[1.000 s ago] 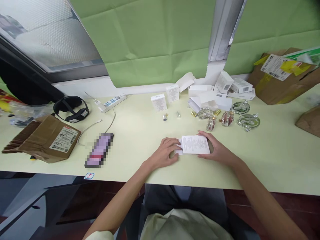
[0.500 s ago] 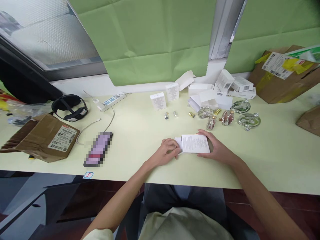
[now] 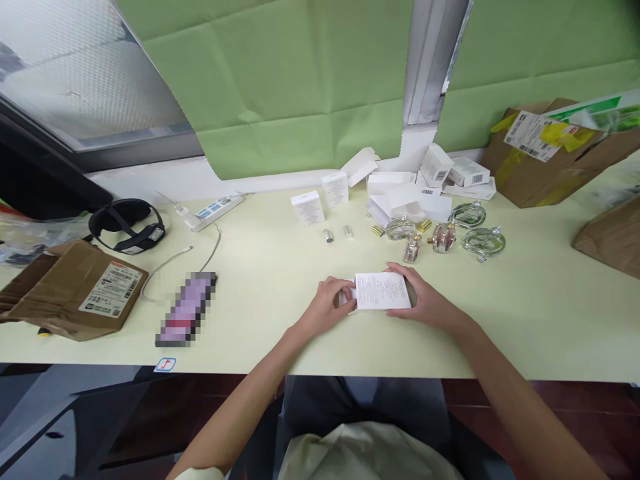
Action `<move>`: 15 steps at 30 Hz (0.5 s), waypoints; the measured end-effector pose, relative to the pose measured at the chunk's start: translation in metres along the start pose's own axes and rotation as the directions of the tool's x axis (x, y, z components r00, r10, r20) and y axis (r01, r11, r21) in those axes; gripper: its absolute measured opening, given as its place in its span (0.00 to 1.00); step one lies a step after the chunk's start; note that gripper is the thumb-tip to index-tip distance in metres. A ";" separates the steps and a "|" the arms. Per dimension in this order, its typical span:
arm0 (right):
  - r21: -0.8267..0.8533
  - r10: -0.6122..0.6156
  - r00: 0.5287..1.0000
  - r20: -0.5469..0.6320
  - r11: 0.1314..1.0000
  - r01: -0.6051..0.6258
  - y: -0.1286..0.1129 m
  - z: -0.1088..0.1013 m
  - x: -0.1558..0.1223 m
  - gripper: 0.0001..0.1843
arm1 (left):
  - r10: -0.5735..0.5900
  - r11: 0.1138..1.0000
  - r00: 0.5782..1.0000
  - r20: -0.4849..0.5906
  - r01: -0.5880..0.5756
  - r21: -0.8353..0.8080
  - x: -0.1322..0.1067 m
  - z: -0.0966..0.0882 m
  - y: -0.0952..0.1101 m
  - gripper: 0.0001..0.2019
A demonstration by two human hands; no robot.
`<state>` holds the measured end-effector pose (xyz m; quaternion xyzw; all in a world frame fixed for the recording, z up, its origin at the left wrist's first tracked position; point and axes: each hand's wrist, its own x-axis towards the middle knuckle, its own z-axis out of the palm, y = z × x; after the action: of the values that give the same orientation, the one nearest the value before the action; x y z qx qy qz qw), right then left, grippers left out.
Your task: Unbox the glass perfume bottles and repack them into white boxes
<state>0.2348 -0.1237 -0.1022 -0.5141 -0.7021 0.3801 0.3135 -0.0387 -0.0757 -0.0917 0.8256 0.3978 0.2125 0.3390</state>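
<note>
Well, the box (image 3: 383, 291) sits just below and right of frame centre, long axis running sideways. The right hand (image 3: 424, 297) clasps its right end; the left hand (image 3: 326, 303) curls against its left, grip unclear.

We see the upper garment (image 3: 370, 453), a loose top in pale, muted olive-cream, its plain fabric gathered into soft folds. On the left arm (image 3: 240, 407) we note the edge of a short sleeve (image 3: 200, 474), lighter and creamier in tone, beyond which the forearm is bare. The right arm (image 3: 525, 400) is likewise bare as far as our view extends. We find the left hand (image 3: 327, 303) and the right hand (image 3: 425, 297) both ungloved. Adjoining the top, we distinguish dark grey trousers (image 3: 315, 407), their lower portions hidden from us.
</note>
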 end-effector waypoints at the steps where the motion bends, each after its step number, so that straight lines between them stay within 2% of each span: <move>1: 0.003 -0.001 1.000 0.000 1.000 0.001 0.000 0.000 0.000 0.51 | 0.026 1.000 0.999 -0.021 -0.026 0.016 -0.001 0.001 -0.001 0.13; 4: -0.001 0.003 1.000 -0.002 1.000 -0.003 -0.001 -0.001 0.000 0.51 | 0.074 0.995 0.997 -0.034 -0.072 0.066 -0.003 0.001 -0.002 0.19; 7: -0.006 0.011 1.000 0.003 1.000 -0.011 -0.003 -0.002 0.000 0.51 | 0.061 0.993 0.998 -0.002 -0.060 0.106 -0.003 -0.001 -0.002 0.27; 15: -0.012 -0.004 1.000 0.013 1.000 0.004 -0.004 -0.003 -0.001 0.51 | 0.086 0.982 0.977 0.193 -0.116 0.148 0.003 -0.023 0.004 0.35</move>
<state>0.2354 -0.1252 -0.0971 -0.5121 -0.7075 0.3786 0.3065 -0.0493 -0.0661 -0.0726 0.8854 0.3373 0.1193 0.2968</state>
